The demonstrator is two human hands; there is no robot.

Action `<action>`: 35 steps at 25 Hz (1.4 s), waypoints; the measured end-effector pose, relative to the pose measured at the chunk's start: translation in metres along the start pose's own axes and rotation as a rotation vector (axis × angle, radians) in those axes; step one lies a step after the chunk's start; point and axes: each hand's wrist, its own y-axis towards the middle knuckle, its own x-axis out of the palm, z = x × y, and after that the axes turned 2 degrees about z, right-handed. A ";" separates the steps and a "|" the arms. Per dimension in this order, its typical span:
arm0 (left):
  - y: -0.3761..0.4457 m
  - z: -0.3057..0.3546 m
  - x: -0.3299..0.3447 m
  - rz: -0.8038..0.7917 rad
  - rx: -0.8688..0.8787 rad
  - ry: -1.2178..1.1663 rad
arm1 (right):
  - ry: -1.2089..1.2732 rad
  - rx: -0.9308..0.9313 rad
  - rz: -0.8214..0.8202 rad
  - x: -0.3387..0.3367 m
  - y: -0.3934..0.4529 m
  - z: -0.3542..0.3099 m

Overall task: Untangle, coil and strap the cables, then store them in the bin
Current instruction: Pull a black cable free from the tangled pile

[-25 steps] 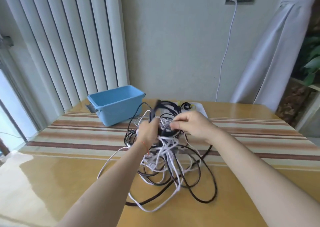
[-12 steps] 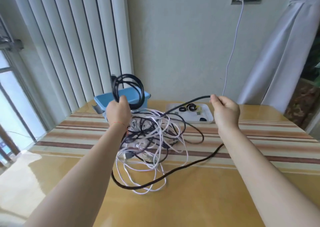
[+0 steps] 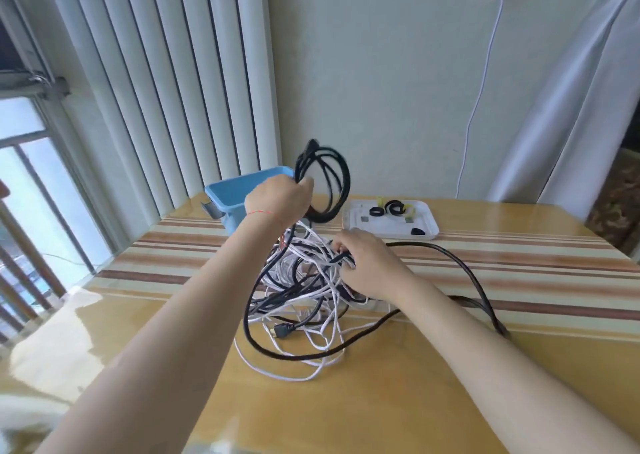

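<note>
The left hand (image 3: 277, 199) is curled tight round a few finished loops of the black cable (image 3: 325, 183), held up above the counter (image 3: 415, 401) so the coil stays clear of the mess and cannot slip back into it. From that coil the same cable seems to drop into the tangle (image 3: 301, 290), a heap of white and black leads lying at mid-counter, then sweep out in a wide arc to the right and back under the forearm. The right hand (image 3: 367, 266) is down on the heap with its fingers curled among the strands, pinching or hooking them; which lead it has I cannot tell. It is probably there to free the next length for winding. The bin (image 3: 232, 193) stands just behind the left hand, open and near for dropping coils in. A white tray (image 3: 429, 226) beside it holds small black and yellow straps (image 3: 393, 207), within reach for binding. Nothing looks strapped yet, so the job appears to be at an early stage.
</note>
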 end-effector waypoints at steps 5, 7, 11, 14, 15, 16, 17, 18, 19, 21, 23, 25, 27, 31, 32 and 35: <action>-0.021 -0.006 0.036 -0.212 -0.003 -0.659 | -0.012 -0.057 0.074 -0.003 -0.005 -0.003; -0.026 -0.017 0.059 -0.273 0.002 -0.500 | 0.038 0.059 -0.063 -0.010 -0.009 -0.004; -0.021 -0.024 0.065 -0.147 -0.023 -0.300 | 0.196 0.139 -0.061 -0.015 -0.006 -0.007; -0.020 -0.030 0.062 0.007 -0.084 -0.315 | 0.363 0.185 0.060 -0.023 0.000 -0.006; -0.019 -0.032 0.060 0.057 -0.108 -0.326 | 0.417 0.212 0.096 -0.025 0.001 -0.005; -0.016 -0.035 0.058 0.107 -0.131 -0.341 | 0.475 0.245 0.146 -0.027 0.002 -0.004; -0.012 -0.036 0.054 0.165 -0.154 -0.359 | 0.539 0.277 0.215 -0.028 0.003 -0.002; -0.005 -0.037 0.047 0.224 -0.182 -0.380 | 0.600 0.300 0.304 -0.032 0.004 0.000; 0.002 -0.037 0.039 0.278 -0.207 -0.404 | 0.654 0.319 0.412 -0.037 0.006 0.004; 0.017 -0.036 0.020 0.354 -0.238 -0.448 | 0.760 0.356 0.654 -0.057 0.010 0.015; 0.029 -0.036 0.008 0.419 -0.256 -0.487 | 0.853 0.373 0.799 -0.076 0.013 0.028; 0.033 -0.036 0.009 0.425 -0.275 -0.497 | 0.758 0.376 0.813 -0.077 0.012 0.038; 0.030 -0.037 0.021 0.298 -0.277 -0.389 | 0.505 0.405 0.716 -0.064 0.012 0.049; 0.018 -0.034 0.051 -0.002 -0.167 -0.280 | -0.039 0.357 0.247 -0.043 0.003 0.048; 0.012 -0.031 0.057 -0.027 -0.148 -0.345 | -0.121 0.270 0.124 -0.037 0.001 0.040; -0.009 -0.024 0.070 -0.040 -0.098 -0.426 | -0.161 0.065 -0.076 -0.011 -0.005 0.009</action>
